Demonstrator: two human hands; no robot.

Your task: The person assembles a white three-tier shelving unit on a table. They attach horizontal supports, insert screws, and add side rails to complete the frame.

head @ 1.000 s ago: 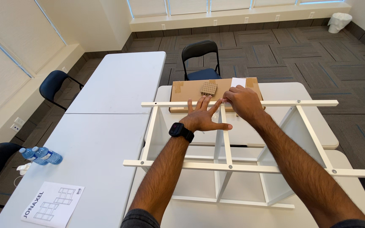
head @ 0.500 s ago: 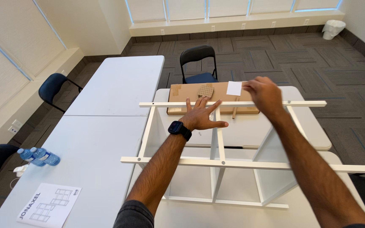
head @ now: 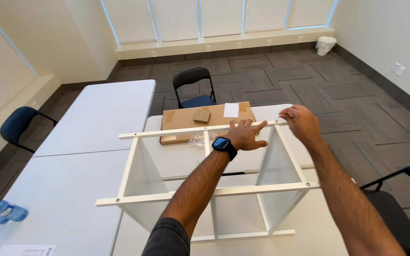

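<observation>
A white shelf frame [head: 167,196] with several open compartments lies on the white table [head: 181,159] in front of me. My left hand [head: 246,134], with a dark watch [head: 224,146] at the wrist, rests flat with fingers spread on the frame's far rail [head: 167,132]. My right hand [head: 301,123] pinches the far right corner of that rail, fingers curled around its end. Whether a small fastener sits between those fingertips cannot be told.
A flat cardboard box [head: 181,121] with a small block of dowels [head: 201,115] and a white slip lies beyond the frame. A clear plastic bag [head: 196,138] lies by it. A second table [head: 86,123] stands left, folding chairs [head: 193,85] around, water bottles [head: 1,212] lower left.
My right hand slid from the rail's middle out to its right end. The left hand stayed pressed on the rail. My view shifted, so the frame sits further left.
</observation>
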